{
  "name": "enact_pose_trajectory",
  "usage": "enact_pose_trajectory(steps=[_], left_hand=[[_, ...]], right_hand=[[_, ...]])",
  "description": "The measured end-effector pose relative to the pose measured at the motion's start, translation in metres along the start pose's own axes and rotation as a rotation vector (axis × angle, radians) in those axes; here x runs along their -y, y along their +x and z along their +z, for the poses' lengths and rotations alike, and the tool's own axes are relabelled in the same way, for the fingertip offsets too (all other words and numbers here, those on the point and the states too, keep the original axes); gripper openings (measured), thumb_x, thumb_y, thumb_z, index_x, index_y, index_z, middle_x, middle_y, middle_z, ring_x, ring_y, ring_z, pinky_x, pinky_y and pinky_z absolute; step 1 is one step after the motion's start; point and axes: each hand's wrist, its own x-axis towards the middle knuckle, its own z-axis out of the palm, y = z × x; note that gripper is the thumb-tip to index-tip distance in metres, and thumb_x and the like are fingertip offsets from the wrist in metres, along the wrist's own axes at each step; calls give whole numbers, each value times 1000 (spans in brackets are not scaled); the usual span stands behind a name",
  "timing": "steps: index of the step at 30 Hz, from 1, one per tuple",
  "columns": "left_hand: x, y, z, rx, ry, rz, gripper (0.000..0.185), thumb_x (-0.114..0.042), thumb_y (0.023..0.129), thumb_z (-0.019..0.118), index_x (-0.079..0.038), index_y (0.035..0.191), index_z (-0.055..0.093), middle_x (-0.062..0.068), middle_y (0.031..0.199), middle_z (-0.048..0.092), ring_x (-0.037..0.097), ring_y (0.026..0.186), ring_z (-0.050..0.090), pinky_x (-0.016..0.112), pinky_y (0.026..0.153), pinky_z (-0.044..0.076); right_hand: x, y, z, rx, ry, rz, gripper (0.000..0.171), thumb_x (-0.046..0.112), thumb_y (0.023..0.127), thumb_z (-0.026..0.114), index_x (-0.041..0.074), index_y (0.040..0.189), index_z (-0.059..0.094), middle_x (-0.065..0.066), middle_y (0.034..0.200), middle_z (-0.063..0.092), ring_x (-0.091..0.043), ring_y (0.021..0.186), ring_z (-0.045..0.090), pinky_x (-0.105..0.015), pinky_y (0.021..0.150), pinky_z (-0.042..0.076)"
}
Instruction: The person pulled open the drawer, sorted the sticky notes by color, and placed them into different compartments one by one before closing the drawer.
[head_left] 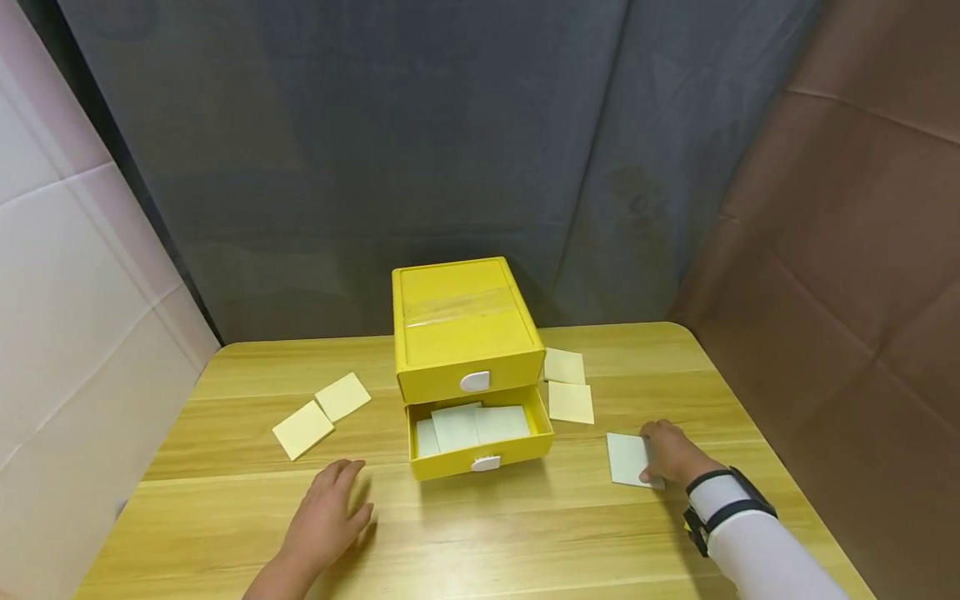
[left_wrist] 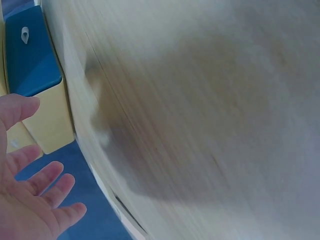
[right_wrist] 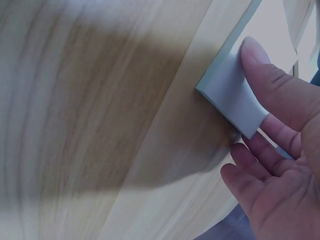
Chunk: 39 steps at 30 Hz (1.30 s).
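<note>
The desk [head_left: 465,550] carries everything, and the yellow cabinet [head_left: 465,321] stands at the middle of its back edge. Its lower drawer [head_left: 450,465] is pulled out toward the near side of the desk; left jutting like this, it could be jogged by a passing sleeve.

The left hand [head_left: 326,512] hovers near the drawer, on the side of the desk's left edge, its fingers loosely spread and holding nothing. The right hand [head_left: 675,454] is close to the right edge, with thumb on top and fingers at the border of a pale pad [head_left: 626,458], a half-closed pinch on one side only. I cannot tell whether the pad is fully off the wood. Held by that one side, it may well swivel or slip if the thumb eases.

Inside the drawer lie pale pads [head_left: 455,428], the middle one overlapping its neighbours and tilted up; another laid on top might slide, or the raised corner could snag beneath the cabinet if the drawer were pushed in. Two yellow pads [head_left: 342,397] lie toward the left edge, and two cream pads [head_left: 570,402] just beside the cabinet, toward the right edge, where a low sweep could shift them
</note>
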Motion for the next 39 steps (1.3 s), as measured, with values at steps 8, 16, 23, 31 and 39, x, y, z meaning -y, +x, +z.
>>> enact_pose_trajectory(steps=[8,16,23,31,39], left_hand=[[-1,-1,-2,11,-16,-10,60,-16,83,74,1,134,50,24,133,49,42,124,45,58,100,42],[-1,-1,-2,15,-15,-26,60,-18,83,73,1,135,50,25,134,48,43,125,44,58,99,42],[-1,-2,-2,18,-24,-26,60,-18,84,73,0,135,49,24,134,48,42,126,43,57,99,43],[-1,-3,-2,1,-22,-13,59,-17,83,74,1,134,50,24,133,48,42,125,44,57,98,43],[0,-4,-2,-10,-21,-4,59,-17,83,74,0,133,51,24,132,49,42,124,45,56,97,45]], right_hand=[[0,-1,1,-11,70,39,67,6,58,91,-13,105,46,-21,94,53,-32,84,52,-51,79,50],[2,-4,-1,-14,134,79,56,2,65,86,-8,100,44,-16,86,54,-27,77,52,-40,67,49],[8,-8,-5,-6,161,108,41,-1,78,76,-8,104,45,-13,84,58,-24,74,53,-36,61,47],[9,-16,-9,-46,127,53,27,-3,84,68,-8,105,52,-14,89,63,-26,80,57,-42,66,51],[10,-21,-12,-70,157,41,23,-2,85,66,-7,102,51,-12,86,61,-26,78,56,-42,66,50]])
